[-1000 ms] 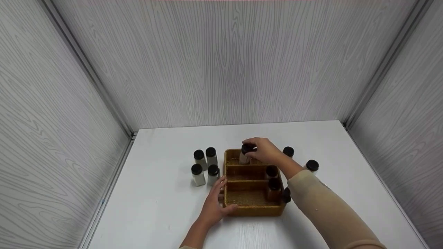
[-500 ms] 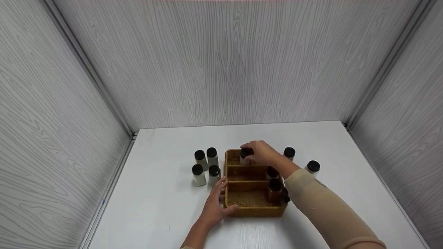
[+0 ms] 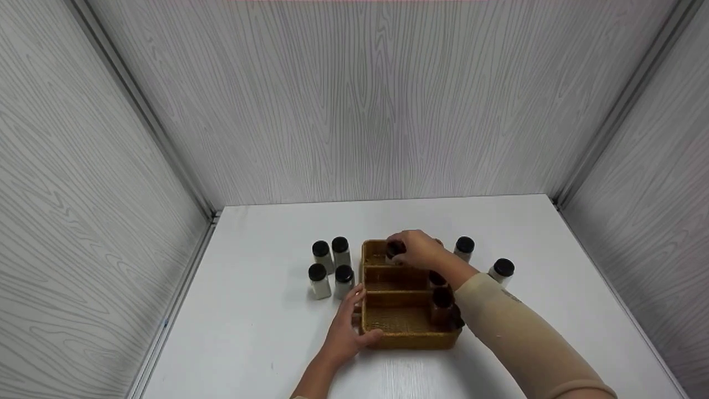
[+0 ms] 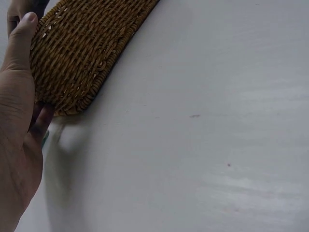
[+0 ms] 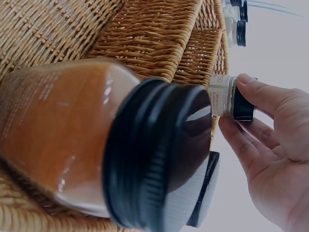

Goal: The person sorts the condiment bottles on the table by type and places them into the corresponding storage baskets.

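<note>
Four black-lidded jars [image 3: 319, 284], upright on table [image 3: 232, 332]; left hand [image 3: 342, 335], thumb and fingers parted, gripping near-left corner of wicker basket [image 3: 412, 341]; one clear jar [image 5: 220, 96], in far compartment, lid pinched by right hand [image 3: 419, 250]; one amber jar [image 3: 441, 311], near compartment; two outer jars [image 3: 502, 270], right of basket.

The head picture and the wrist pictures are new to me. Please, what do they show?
No machine here: a person works with two bare hands. A camera on the head looks down on the white table; a camera on each wrist watches that hand's work. The left hand grips the near left corner of a woven basket with three compartments. The right hand pinches a jar by its black lid at the far compartment. The orange jar looks huge because it is near the right wrist camera. Pale jars stand left and right of the basket.
</note>
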Motion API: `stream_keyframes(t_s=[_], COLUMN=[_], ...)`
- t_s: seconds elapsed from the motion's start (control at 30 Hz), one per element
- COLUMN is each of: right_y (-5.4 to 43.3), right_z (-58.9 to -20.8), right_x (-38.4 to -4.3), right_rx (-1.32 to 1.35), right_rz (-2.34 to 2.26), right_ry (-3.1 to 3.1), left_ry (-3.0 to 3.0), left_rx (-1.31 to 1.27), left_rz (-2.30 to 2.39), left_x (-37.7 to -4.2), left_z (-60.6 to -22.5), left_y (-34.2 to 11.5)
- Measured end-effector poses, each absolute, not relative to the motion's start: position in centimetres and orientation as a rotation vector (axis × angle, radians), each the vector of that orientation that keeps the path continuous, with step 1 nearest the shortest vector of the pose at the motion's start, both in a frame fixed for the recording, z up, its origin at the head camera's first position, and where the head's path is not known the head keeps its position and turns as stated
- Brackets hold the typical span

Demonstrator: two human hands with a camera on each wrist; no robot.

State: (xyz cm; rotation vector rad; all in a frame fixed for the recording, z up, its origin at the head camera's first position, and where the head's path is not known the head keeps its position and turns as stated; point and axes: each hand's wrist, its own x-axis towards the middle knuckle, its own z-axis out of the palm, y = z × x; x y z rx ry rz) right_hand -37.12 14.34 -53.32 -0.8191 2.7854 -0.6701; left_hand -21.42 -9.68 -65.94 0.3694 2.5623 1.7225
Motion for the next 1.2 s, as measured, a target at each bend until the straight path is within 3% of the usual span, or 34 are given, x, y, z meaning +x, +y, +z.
stream_keyframes(t_s=[0.63, 1.2], right_y=[15.0, 16.6], right_z=[-53.7, -51.6], right_x=[-37.0, -36.3], right_rx=[-0.829, -0.817], right_rz=[-0.723, -0.988], right_ry=[2.778, 2.643], left_ry=[2.585, 2.584], left_rx=[0.380, 0.394], left_rz=[1.713, 1.721], left_x=[-21.6, -21.4], left_z=[-66.4, -66.3], left_y=[-9.7, -9.8])
